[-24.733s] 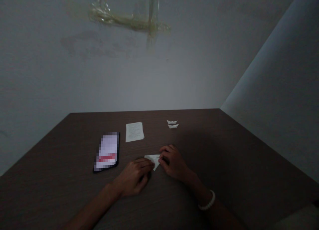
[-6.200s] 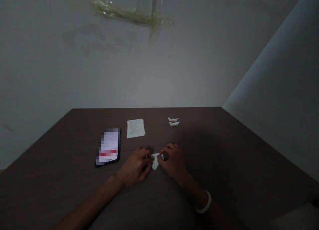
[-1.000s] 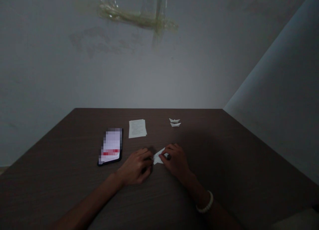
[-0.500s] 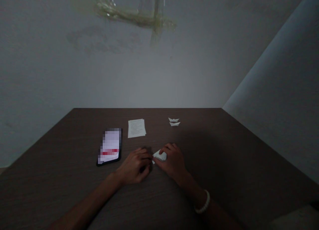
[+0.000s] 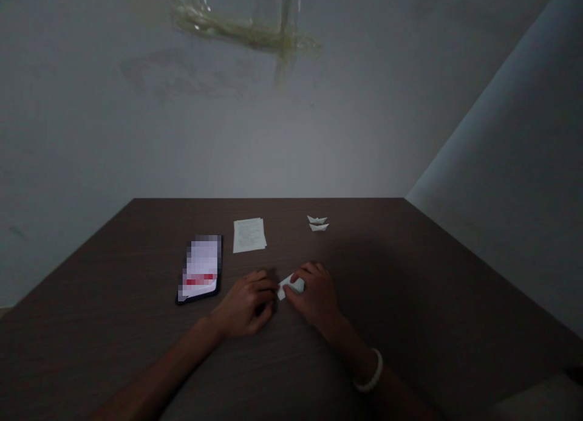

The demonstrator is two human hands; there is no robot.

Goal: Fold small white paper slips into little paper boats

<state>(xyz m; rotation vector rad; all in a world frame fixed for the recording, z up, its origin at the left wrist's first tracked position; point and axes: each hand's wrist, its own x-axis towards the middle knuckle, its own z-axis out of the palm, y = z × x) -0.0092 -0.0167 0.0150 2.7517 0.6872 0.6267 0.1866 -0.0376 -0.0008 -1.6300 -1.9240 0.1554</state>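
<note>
A small piece of folded white paper (image 5: 297, 284) lies on the table between my hands. My right hand (image 5: 316, 293) grips it from the right, thumb on the near side and fingers curled over the far side. On the left, my left hand (image 5: 248, 302) has its curled fingertips pressed at the paper's left corner, partly hiding that end. Its thumb is bent below, apart from the paper. Beyond my hands, two small folded paper boats (image 5: 319, 227) sit one in front of the other.
A stack of printed paper sheets (image 5: 249, 235) lies beyond my left hand. To its left is a phone (image 5: 200, 269) with a lit, blurred screen. The brown table (image 5: 410, 348) meets a grey wall (image 5: 364, 135) at the back.
My right thumb has shifted slightly on the folded paper, uncovering more of its near left part. My left hand stays almost in place.
</note>
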